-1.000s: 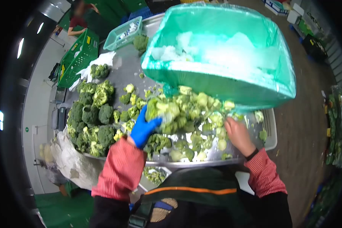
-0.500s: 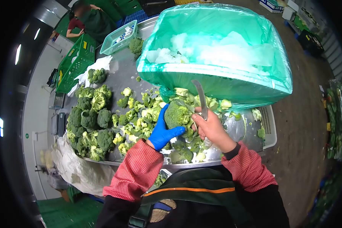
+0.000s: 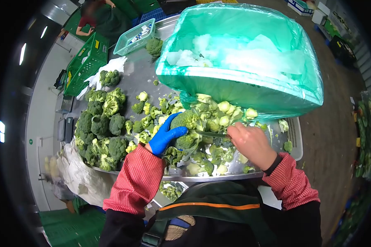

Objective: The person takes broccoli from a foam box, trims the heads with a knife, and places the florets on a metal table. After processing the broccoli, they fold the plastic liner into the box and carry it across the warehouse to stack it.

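My left hand (image 3: 165,136), in a blue glove, grips a head of broccoli (image 3: 186,120) above the metal table (image 3: 138,78). In my bare right hand (image 3: 250,142) is a knife (image 3: 213,134), fingers wrapped round its handle. Its blade points left, and the tip reaches the stem side of the broccoli. Cut florets and pale stem pieces (image 3: 224,107) lie spread beneath and around both hands. To the left sits a pile of whole broccoli heads (image 3: 101,125).
A big box lined with green plastic (image 3: 239,88) holds ice behind my hands. Beyond the pile stand a green crate (image 3: 86,61) and a pale green basket (image 3: 135,37). Another person (image 3: 105,20) is at the far left. A white perforated tray (image 3: 294,138) is at the right.
The knife has swung from upright to lying level, its tip now at the broccoli. My right hand has moved right and down, my left hand slightly left. The camera view has shifted a little.
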{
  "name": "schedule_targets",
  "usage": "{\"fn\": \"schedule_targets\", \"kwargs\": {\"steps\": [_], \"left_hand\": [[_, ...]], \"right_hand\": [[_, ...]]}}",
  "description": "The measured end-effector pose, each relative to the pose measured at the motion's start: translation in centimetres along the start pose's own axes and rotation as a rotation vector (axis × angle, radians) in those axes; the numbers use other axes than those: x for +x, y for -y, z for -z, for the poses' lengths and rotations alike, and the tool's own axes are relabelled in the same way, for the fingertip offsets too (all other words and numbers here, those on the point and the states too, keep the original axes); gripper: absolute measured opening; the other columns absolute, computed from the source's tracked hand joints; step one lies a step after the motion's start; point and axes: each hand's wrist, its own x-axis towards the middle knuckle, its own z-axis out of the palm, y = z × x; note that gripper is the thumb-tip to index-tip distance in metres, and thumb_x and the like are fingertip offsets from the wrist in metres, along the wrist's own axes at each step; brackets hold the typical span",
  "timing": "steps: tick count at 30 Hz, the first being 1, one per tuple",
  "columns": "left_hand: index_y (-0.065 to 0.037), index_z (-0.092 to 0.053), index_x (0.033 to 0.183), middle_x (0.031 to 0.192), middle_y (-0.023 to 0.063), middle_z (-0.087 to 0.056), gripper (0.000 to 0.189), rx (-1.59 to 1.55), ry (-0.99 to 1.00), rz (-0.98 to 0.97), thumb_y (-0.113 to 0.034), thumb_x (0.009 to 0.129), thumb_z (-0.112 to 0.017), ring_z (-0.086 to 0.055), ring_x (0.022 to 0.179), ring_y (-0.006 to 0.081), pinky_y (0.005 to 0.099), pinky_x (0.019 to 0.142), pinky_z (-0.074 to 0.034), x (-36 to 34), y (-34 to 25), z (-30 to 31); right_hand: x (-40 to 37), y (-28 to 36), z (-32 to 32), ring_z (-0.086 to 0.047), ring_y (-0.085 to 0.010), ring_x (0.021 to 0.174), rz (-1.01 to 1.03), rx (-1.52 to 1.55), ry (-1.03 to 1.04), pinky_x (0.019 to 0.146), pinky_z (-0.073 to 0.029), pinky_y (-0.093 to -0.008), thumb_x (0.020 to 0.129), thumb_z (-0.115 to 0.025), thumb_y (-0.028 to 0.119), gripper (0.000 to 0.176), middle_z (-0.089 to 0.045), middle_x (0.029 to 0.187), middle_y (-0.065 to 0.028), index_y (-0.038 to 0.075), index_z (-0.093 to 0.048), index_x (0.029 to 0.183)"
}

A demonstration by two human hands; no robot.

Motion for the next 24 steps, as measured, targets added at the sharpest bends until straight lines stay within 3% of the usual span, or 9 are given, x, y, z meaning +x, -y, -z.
{"fn": "schedule_targets", "kwargs": {"steps": [2,6,7,10,11,17,20,21,24], "left_hand": [[-0.005,-0.032,0.143,0.132,0.0086,-0.049,0.07,0.089,0.002,0.035,-0.016,0.082,-0.065,-0.047,0.12,0.0202,0.0351,0.101,-0.039,-0.2,-0.6,-0.4],[-0.005,-0.035,0.14,0.123,0.0085,-0.054,0.066,0.135,0.022,0.071,-0.015,0.083,-0.068,-0.054,0.109,0.0192,0.0333,0.094,-0.045,-0.3,-1.4,-0.3],[-0.006,-0.035,0.14,0.124,0.0085,-0.053,0.068,0.139,0.052,-0.015,-0.016,0.081,-0.068,-0.054,0.109,0.0192,0.0323,0.092,-0.045,0.0,-0.8,0.7],[-0.007,-0.033,0.142,0.125,0.008,-0.052,0.072,0.197,-0.061,-0.036,-0.017,0.079,-0.068,-0.052,0.111,0.0194,0.0316,0.092,-0.044,-1.3,-1.1,2.0],[-0.008,-0.029,0.144,0.134,0.0093,-0.046,0.078,0.144,-0.084,0.048,-0.016,0.078,-0.068,-0.051,0.113,0.0201,0.0324,0.093,-0.044,-1.2,-0.9,2.2],[-0.011,-0.013,0.15,0.148,0.0112,-0.027,0.103,0.154,0.076,-0.359,-0.012,0.07,-0.078,-0.032,0.134,0.0261,0.0389,0.108,-0.032,-0.5,0.4,-0.5],[-0.011,-0.003,0.151,0.151,0.0117,-0.024,0.112,-0.006,0.2,-0.37,-0.01,0.069,-0.08,-0.027,0.138,0.0247,0.0396,0.112,-0.028,-0.8,1.0,-2.3],[-0.01,-0.008,0.15,0.148,0.0116,-0.028,0.105,-0.114,0.177,-0.316,-0.008,0.071,-0.077,-0.031,0.136,0.0243,0.039,0.111,-0.03,-0.6,2.0,-2.1],[-0.007,-0.019,0.148,0.141,0.0111,-0.04,0.088,-0.17,0.003,-0.188,-0.005,0.077,-0.072,-0.041,0.128,0.0226,0.0365,0.107,-0.035,-0.2,3.3,-1.8]], "right_hand": [[0.4,-0.1,-0.3,-0.06,-0.0248,0.058,0.027,-0.029,0.003,0.049,-0.048,-0.0357,0.078,-0.061,0.009,0.01,-0.052,0.07,-0.0082,0.009,-0.051,0.08],[0.5,-2.6,-2.9,-0.061,-0.0242,0.058,0.061,0.004,-0.023,0.047,-0.048,-0.0345,0.077,-0.059,0.007,0.008,-0.053,0.07,-0.0089,0.009,-0.051,0.079],[0.1,-3.8,-3.3,-0.063,-0.0276,0.063,-0.1,-0.044,0.115,0.052,-0.05,-0.0369,0.082,-0.058,0.01,0.005,-0.059,0.075,-0.0111,0.006,-0.056,0.086],[-0.9,-3.8,-3.4,-0.065,-0.0303,0.068,-0.254,0.269,-0.058,0.056,-0.051,-0.0412,0.088,-0.057,0.017,0.014,-0.063,0.078,-0.0156,0.004,-0.058,0.093],[-0.9,-3.1,-3.9,-0.065,-0.0338,0.074,-0.286,0.431,-0.078,0.064,-0.051,-0.0426,0.09,-0.058,0.024,0.025,-0.065,0.081,-0.019,0.002,-0.059,0.103],[2.6,1.8,-2.3,-0.065,-0.0273,0.075,-0.534,1.254,0.077,0.066,-0.05,-0.037,0.089,-0.062,0.031,0.042,-0.064,0.085,-0.0168,-0.001,-0.055,0.114],[3.0,3.7,-1.6,-0.063,-0.0235,0.074,-0.352,1.075,-0.077,0.066,-0.049,-0.036,0.089,-0.063,0.033,0.047,-0.064,0.086,-0.0145,-0.002,-0.052,0.119],[3.3,3.8,-0.3,-0.054,-0.0171,0.064,-0.391,1.019,-0.003,0.062,-0.045,-0.0327,0.087,-0.065,0.026,0.035,-0.054,0.073,-0.0047,-0.001,-0.056,0.107],[3.2,3.6,-0.2,-0.064,-0.0264,0.07,-0.266,0.848,0.037,0.061,-0.05,-0.0332,0.086,-0.065,0.027,0.039,-0.063,0.08,-0.0133,0.001,-0.056,0.114]]}}
